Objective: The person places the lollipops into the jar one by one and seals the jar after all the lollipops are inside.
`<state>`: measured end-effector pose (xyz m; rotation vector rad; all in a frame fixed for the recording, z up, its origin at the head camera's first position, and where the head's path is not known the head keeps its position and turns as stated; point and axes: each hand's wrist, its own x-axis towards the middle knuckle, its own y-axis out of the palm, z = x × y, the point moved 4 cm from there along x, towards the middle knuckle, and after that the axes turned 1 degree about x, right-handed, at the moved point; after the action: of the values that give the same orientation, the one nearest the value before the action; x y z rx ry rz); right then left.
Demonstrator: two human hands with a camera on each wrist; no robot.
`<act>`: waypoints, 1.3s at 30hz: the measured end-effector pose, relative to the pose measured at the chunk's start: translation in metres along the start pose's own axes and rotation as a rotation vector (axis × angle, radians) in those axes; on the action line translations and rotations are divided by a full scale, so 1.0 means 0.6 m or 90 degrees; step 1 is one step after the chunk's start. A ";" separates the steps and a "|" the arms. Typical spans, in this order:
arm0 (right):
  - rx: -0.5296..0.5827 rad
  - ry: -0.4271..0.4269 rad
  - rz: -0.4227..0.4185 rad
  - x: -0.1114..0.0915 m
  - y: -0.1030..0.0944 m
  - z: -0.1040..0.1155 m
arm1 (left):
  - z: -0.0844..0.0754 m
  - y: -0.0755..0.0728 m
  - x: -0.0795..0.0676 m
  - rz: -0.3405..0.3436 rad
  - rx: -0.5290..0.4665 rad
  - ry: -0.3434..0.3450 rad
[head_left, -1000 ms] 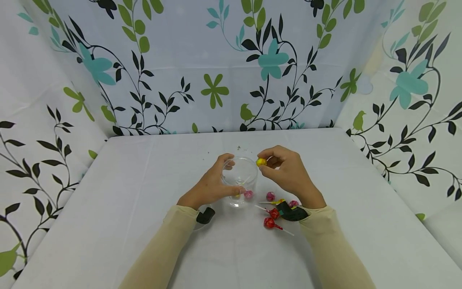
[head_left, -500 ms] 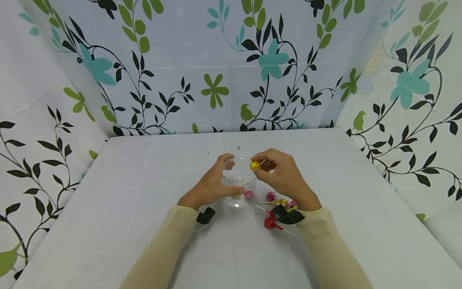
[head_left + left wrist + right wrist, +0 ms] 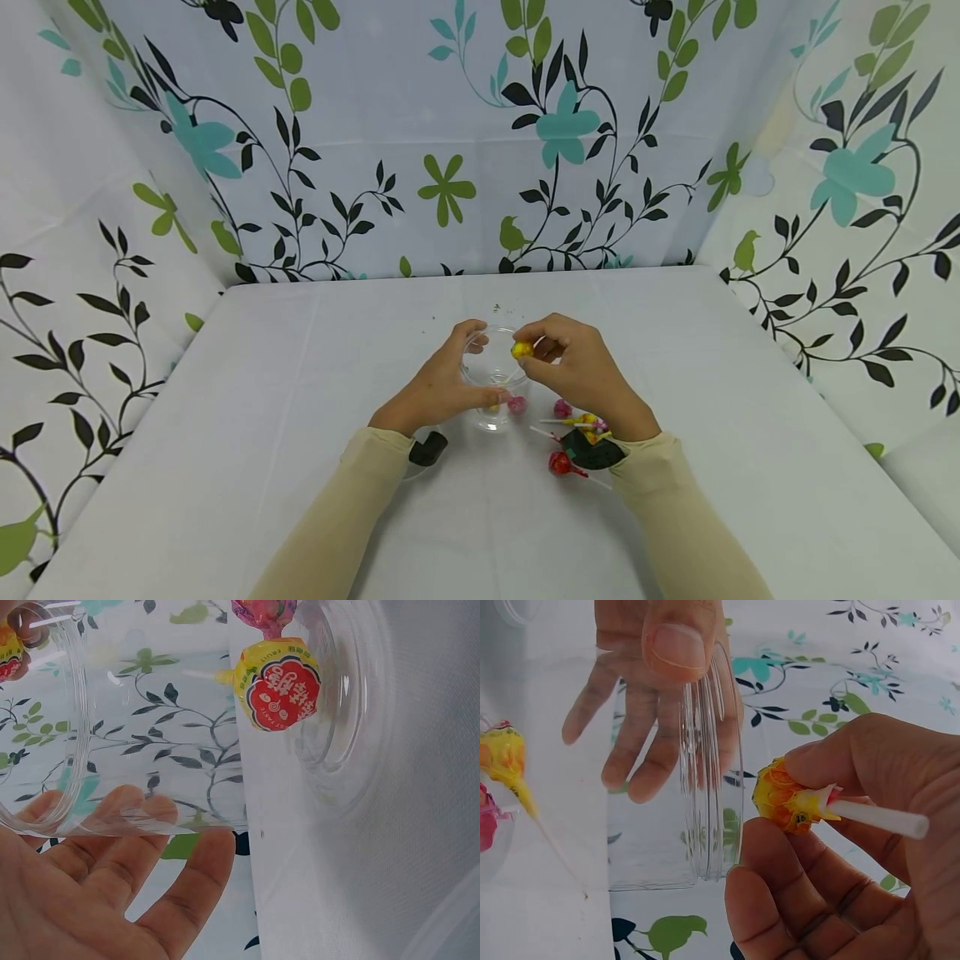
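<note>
My left hand (image 3: 442, 379) holds a clear round jar (image 3: 487, 362) from its left side, fingers and thumb spread round the wall near the rim. The jar stands on the table with its mouth up. Inside, at the bottom, a yellow lollipop (image 3: 277, 686) with a red label lies against a pink lollipop (image 3: 264, 613). My right hand (image 3: 573, 371) pinches another yellow lollipop (image 3: 784, 796) by its wrapped head between thumb and fingers. That candy overlaps the right side of the jar's mouth in the head view; its white stick (image 3: 881, 817) points back toward the palm.
Several lollipops lie on the white table (image 3: 300, 467) right of the jar, among them a red one (image 3: 559, 463) and a pink one (image 3: 562, 408). My right wrist partly hides them. A clear, curved-edged piece (image 3: 450, 919) lies by my left wrist. Patterned curtains enclose the table.
My right hand has moved left and slightly nearer with the yellow lollipop, from beside the jar's rim to over its mouth. My left hand and the jar have stayed put.
</note>
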<state>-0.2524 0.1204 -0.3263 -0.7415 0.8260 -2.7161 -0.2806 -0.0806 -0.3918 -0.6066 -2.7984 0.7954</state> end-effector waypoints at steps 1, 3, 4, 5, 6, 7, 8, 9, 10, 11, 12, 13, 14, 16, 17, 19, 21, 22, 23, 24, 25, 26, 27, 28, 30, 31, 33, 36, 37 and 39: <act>0.001 0.001 0.001 0.000 0.001 0.000 | -0.001 0.000 0.000 0.000 0.001 0.000; -0.001 -0.001 0.002 0.000 0.002 0.000 | -0.001 0.000 -0.001 0.000 0.001 0.000; -0.003 -0.004 0.002 0.000 0.002 0.000 | -0.002 0.000 -0.001 -0.001 0.003 0.001; -0.005 -0.008 0.000 0.000 0.002 0.000 | -0.002 0.000 -0.001 0.000 0.004 0.001; -0.005 -0.012 -0.001 0.000 0.001 0.001 | -0.002 -0.001 -0.001 0.000 0.004 0.003; -0.005 -0.017 -0.003 0.000 0.000 0.001 | -0.002 -0.001 -0.001 0.000 0.003 0.005; -0.007 -0.022 -0.004 0.000 0.000 0.001 | -0.002 -0.001 -0.002 0.000 0.003 0.006; -0.007 -0.024 -0.006 0.000 -0.001 0.001 | -0.002 -0.001 -0.002 0.001 0.002 0.007; -0.005 -0.027 -0.007 -0.001 -0.002 0.001 | -0.002 -0.001 -0.002 0.001 0.002 0.007; -0.003 -0.030 -0.008 -0.001 -0.003 0.001 | -0.002 -0.001 -0.002 0.001 0.002 0.007; -0.001 -0.031 -0.008 -0.001 -0.004 0.001 | -0.002 -0.001 -0.002 0.001 0.001 0.006; -0.001 -0.033 -0.008 0.000 -0.004 0.000 | -0.003 -0.001 -0.002 0.001 0.001 0.006; 0.001 -0.033 -0.009 0.000 -0.005 0.000 | -0.003 -0.001 -0.002 0.001 0.001 0.004; 0.003 -0.033 -0.009 0.000 -0.006 0.000 | -0.002 -0.001 -0.003 0.002 0.002 0.005; 0.004 -0.033 -0.009 0.000 -0.006 0.000 | -0.002 -0.001 -0.003 0.002 0.001 0.006; 0.004 -0.031 -0.009 0.000 -0.007 0.000 | -0.001 -0.001 -0.003 0.002 0.001 0.008; 0.002 -0.030 -0.010 0.001 -0.008 0.000 | 0.000 -0.001 -0.003 0.002 0.000 0.009; 0.001 -0.030 -0.011 0.001 -0.008 0.000 | 0.000 -0.001 -0.003 0.002 0.000 0.009; -0.001 -0.029 -0.012 0.000 -0.009 0.000 | 0.000 -0.001 -0.003 0.002 0.000 0.009; -0.004 -0.027 -0.013 0.000 -0.011 0.000 | 0.000 0.000 -0.002 0.002 0.001 0.008; -0.007 -0.026 -0.014 0.000 -0.012 0.000 | 0.000 0.000 -0.002 0.002 0.001 0.009; -0.008 -0.024 -0.015 0.000 -0.014 0.000 | 0.000 0.000 -0.002 0.002 0.002 0.008; -0.011 -0.022 -0.016 0.000 -0.016 0.000 | 0.000 0.000 -0.001 0.003 0.002 0.008; -0.013 -0.019 -0.016 -0.001 -0.017 0.000 | 0.000 0.000 -0.001 0.003 0.002 0.008; -0.016 -0.016 -0.017 -0.001 -0.021 -0.001 | 0.000 0.000 0.000 0.004 0.002 0.007; -0.016 -0.014 -0.017 -0.002 -0.022 -0.001 | 0.000 0.000 0.000 0.004 0.004 0.006; -0.020 -0.009 -0.017 -0.002 -0.025 -0.003 | 0.000 0.001 0.000 0.004 0.007 0.001; -0.026 -0.005 -0.021 -0.004 -0.028 -0.005 | 0.000 0.001 0.001 0.002 0.012 -0.001; -0.028 -0.004 -0.021 -0.005 -0.029 -0.006 | 0.000 0.001 0.001 0.001 0.013 -0.002; -0.030 0.000 -0.021 -0.006 -0.029 -0.010 | -0.001 0.001 0.001 0.001 0.013 -0.003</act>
<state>-0.2533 0.1389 -0.3223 -0.7721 0.8883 -2.7342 -0.2808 -0.0798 -0.3914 -0.6033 -2.7917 0.8252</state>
